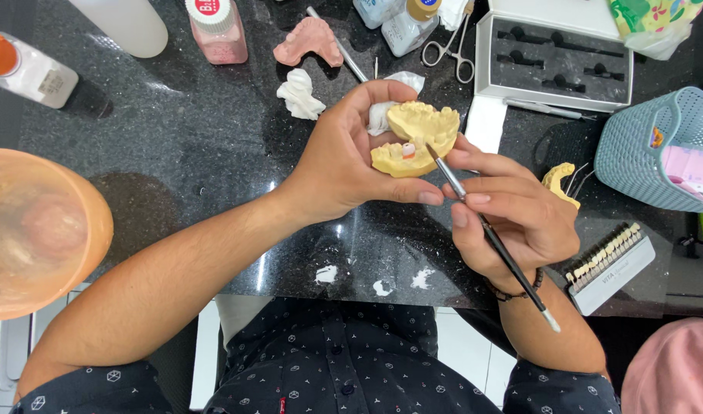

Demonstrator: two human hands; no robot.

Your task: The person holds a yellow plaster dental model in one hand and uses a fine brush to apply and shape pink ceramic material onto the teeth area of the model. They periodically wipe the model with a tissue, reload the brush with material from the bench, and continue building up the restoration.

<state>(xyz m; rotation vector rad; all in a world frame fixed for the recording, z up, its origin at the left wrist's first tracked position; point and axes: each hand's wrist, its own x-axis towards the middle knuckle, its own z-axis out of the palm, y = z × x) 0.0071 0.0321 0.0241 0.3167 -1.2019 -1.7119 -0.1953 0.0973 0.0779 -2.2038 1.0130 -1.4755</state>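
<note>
Chalky yellow dental cast (pixel 416 138), thin brush (pixel 489 234) touching.

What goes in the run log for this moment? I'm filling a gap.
left hand: holds yellow dental cast | right hand: holds thin brush, tip at cast's small tooth | surface: black counter

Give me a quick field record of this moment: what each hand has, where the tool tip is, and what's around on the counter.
left hand: holds a yellow plaster dental jaw model, raised above the counter
right hand: grips a thin black-handled brush like a pen
brush tip: at a small white-and-red tooth on the model
surface: black speckled stone counter
behind: pink denture base, scissors, open white foam-lined case
right side: tooth shade guide, teal plastic basket
</note>
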